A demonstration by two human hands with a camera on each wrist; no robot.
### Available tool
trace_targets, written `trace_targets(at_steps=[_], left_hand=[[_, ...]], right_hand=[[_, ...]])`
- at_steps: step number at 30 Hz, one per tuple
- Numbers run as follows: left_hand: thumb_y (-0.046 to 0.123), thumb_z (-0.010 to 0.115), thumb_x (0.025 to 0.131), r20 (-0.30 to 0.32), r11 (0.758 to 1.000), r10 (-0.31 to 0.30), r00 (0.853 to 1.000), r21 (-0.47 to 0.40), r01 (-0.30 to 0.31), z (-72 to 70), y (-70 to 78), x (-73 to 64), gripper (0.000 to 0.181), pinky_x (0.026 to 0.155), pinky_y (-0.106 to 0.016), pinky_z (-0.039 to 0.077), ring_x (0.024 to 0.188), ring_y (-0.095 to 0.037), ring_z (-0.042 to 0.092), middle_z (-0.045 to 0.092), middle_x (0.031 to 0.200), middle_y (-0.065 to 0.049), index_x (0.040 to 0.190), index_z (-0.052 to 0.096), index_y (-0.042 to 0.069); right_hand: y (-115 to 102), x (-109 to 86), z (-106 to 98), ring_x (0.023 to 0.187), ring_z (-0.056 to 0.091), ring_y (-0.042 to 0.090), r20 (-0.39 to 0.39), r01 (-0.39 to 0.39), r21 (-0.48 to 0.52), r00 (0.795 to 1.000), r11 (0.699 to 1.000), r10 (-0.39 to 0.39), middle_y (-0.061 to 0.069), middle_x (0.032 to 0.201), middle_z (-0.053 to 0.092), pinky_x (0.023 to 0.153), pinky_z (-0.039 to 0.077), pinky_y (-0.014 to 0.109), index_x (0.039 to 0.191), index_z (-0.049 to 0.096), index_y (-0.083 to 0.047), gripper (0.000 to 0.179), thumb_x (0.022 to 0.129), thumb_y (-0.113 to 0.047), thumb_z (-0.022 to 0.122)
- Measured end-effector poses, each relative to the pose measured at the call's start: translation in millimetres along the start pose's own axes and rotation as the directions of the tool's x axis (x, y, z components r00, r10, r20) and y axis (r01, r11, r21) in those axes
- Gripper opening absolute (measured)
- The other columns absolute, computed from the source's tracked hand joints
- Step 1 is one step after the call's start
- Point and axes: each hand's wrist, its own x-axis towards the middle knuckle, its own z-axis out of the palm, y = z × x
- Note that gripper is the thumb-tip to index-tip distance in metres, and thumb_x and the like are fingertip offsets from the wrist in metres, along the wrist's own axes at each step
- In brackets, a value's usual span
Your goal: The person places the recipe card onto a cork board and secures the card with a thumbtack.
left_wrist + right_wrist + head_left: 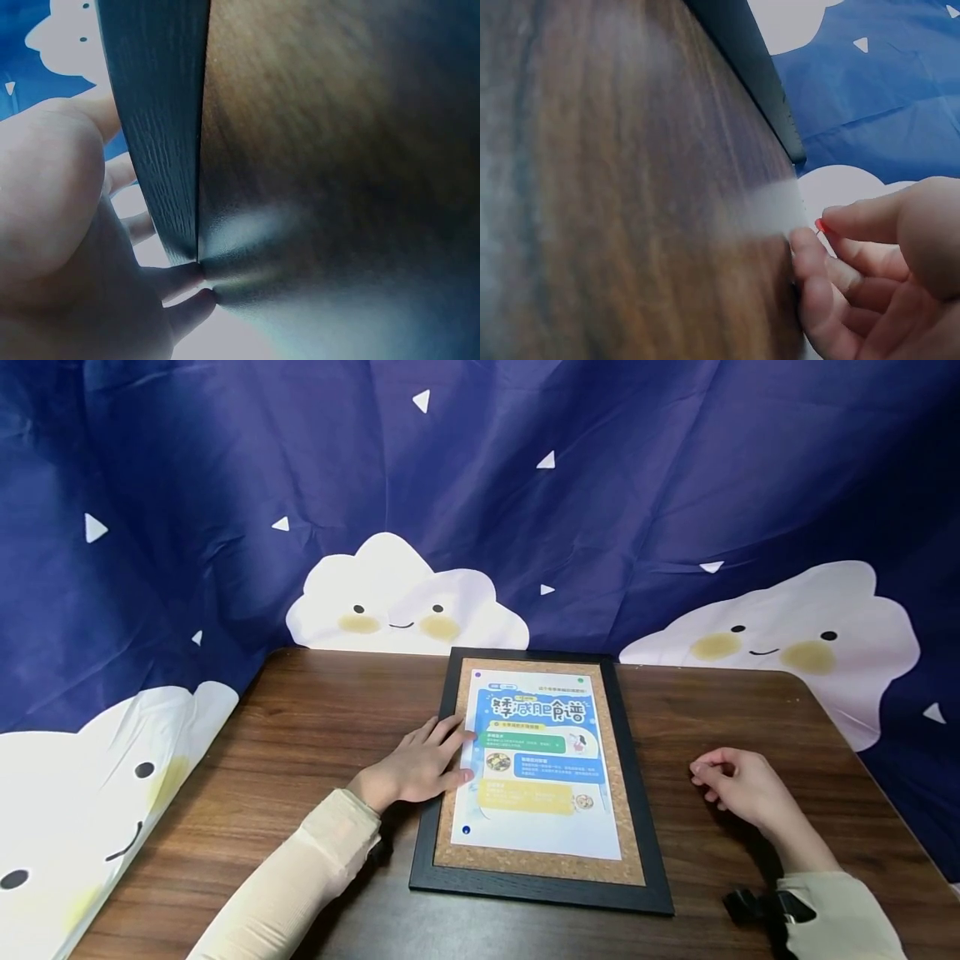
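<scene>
A printed paper poster [543, 839] with coloured text boxes lies on a black-framed cork board [450, 853]. Pushpins sit at three of its corners: purple [477, 675] top left, green [581, 680] top right and blue [467, 830] bottom left. My left hand [420, 764] rests across the board's left frame, fingers spread and straight, with thumb and fingertips at the poster's left edge. To the right of the board, my right hand [750, 785] is low over the table. In the right wrist view it pinches a small red pushpin [820, 226] between thumb and finger.
The board lies on a dark brown wooden table [300, 710] with rounded far corners. Behind it hangs a navy curtain [480, 485] printed with white clouds and triangles. A black wrist device [765, 906] is strapped on my right wrist.
</scene>
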Motion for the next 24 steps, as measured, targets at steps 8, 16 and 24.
trace_targets(at_steps=[8,16,24], left_hand=[[0.050,0.049,0.114,-0.002,1.000,0.004,1.000,0.001,-0.004,-0.5,-0.9,-0.4,0.065,0.130,-0.070,0.023,0.165,-0.053,0.014,0.009,0.183,-0.014,0.170,0.032,0.019],[0.049,0.050,0.114,-0.006,1.000,0.007,1.000,0.004,-0.007,0.4,-0.8,-1.4,0.066,0.130,-0.070,0.023,0.165,-0.053,0.014,0.010,0.182,-0.016,0.170,0.032,0.018],[0.049,0.050,0.114,-0.013,1.000,0.009,1.000,0.003,-0.009,0.1,0.1,-1.8,0.065,0.129,-0.070,0.024,0.165,-0.054,0.015,0.011,0.182,-0.016,0.169,0.033,0.018]], right_hand=[[0,-11.2,5,0.071,0.073,0.008,0.017,0.061,0.204,0.998,0.977,-0.066,0.012,0.090,0.079,0.063,0.064,0.031,0.118,0.067,0.019,0.021,0.107,0.003,0.061],[-2,-17.3,6,0.075,0.075,0.009,0.054,0.028,0.217,0.998,0.976,-0.041,0.017,0.097,0.080,0.068,0.065,0.030,0.125,0.066,0.019,0.025,0.108,0.002,0.061],[-10,-25.8,13,0.074,0.074,0.010,0.026,0.110,0.237,0.992,0.965,-0.120,0.012,0.095,0.079,0.065,0.064,0.032,0.122,0.069,0.014,0.020,0.107,0.003,0.062]])
